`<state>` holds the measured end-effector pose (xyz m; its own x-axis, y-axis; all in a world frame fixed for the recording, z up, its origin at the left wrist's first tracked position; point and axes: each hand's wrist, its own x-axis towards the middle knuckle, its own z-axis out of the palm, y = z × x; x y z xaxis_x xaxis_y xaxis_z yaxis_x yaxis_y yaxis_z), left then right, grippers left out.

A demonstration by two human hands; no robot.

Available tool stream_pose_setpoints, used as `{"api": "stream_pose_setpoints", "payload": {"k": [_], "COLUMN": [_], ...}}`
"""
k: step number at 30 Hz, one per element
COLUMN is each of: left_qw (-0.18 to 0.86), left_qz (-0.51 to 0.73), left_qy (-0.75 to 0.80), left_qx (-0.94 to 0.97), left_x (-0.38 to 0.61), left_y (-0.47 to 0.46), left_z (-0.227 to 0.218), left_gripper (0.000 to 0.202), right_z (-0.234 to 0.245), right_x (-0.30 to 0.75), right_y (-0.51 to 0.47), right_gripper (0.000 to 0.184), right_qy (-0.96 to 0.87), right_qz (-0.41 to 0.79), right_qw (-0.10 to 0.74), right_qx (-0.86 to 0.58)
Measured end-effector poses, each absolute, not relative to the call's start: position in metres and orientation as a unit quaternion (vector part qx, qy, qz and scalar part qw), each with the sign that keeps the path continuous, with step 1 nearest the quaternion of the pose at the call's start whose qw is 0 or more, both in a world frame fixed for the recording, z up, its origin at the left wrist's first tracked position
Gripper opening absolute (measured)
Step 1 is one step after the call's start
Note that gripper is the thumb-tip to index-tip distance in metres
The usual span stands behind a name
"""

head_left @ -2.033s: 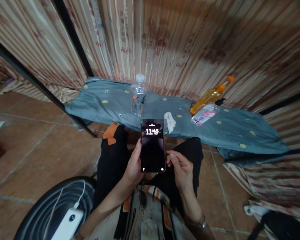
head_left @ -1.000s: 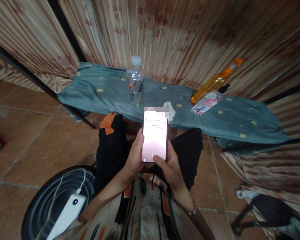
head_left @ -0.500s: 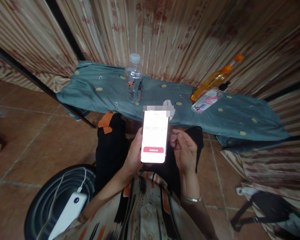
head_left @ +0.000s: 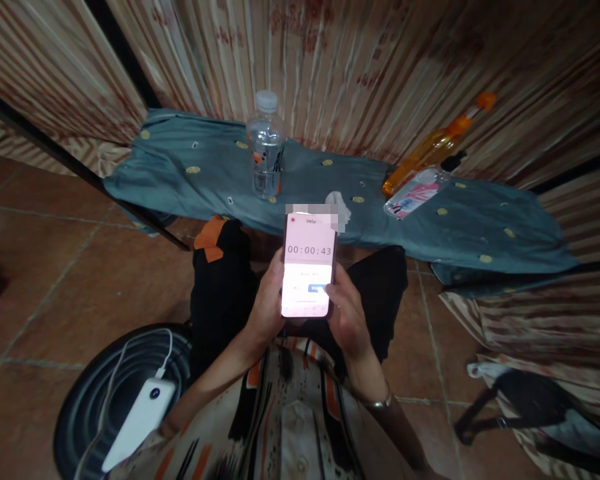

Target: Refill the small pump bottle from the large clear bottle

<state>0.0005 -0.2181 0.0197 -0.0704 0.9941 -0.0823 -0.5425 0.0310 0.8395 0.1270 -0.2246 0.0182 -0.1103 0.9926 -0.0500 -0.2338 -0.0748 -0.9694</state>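
Note:
A lit smartphone [head_left: 308, 273] stands upright in front of my lap, its screen reading 00:00:43 above a pale pop-up with a blue button. Wrapped around its left edge is my left hand [head_left: 269, 297], closed on it. My right hand [head_left: 349, 310] grips the lower right edge, with its thumb at the blue button; its other fingers are partly hidden behind the phone. Just beyond the phone's top lies a crumpled white tissue [head_left: 341, 207], partly covered by a blurred patch.
A clear plastic bottle [head_left: 267, 150], an orange spray bottle [head_left: 425, 157] and a pump bottle [head_left: 417, 193] are on the green cloth-covered ledge [head_left: 205, 190]. At lower left, a white power bank [head_left: 140, 420] with a cable lies on a round black stool [head_left: 75, 407]. A dark bag [head_left: 535, 400] lies lower right.
My right hand has moved left onto the phone, its thumb now at the screen. The screen went from a red button to a pop-up, and its timer from 27 to 43.

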Motion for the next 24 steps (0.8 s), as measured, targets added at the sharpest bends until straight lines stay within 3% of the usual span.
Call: {"api": "stream_pose_setpoints", "payload": {"k": [11,24], "left_qw": [0.605,0.581], "left_qz": [0.641,0.639], "left_qy": [0.381,0.37], "left_qx": [0.281,0.343], "left_x": [0.0011,0.0019], "left_y": [-0.2157,-0.215], "left_z": [0.0181,0.0108], "left_gripper": [0.053,0.053], "right_z": [0.0165,0.0208], "right_x": [0.1232,0.1177], "right_y": [-0.2271,-0.2263], "right_gripper": [0.053,0.039], "right_qy": [-0.482,-0.44], "right_qz": [0.579,0.592], "right_qw": [0.478,0.502], "right_qx": [-0.452,-0.451]}}
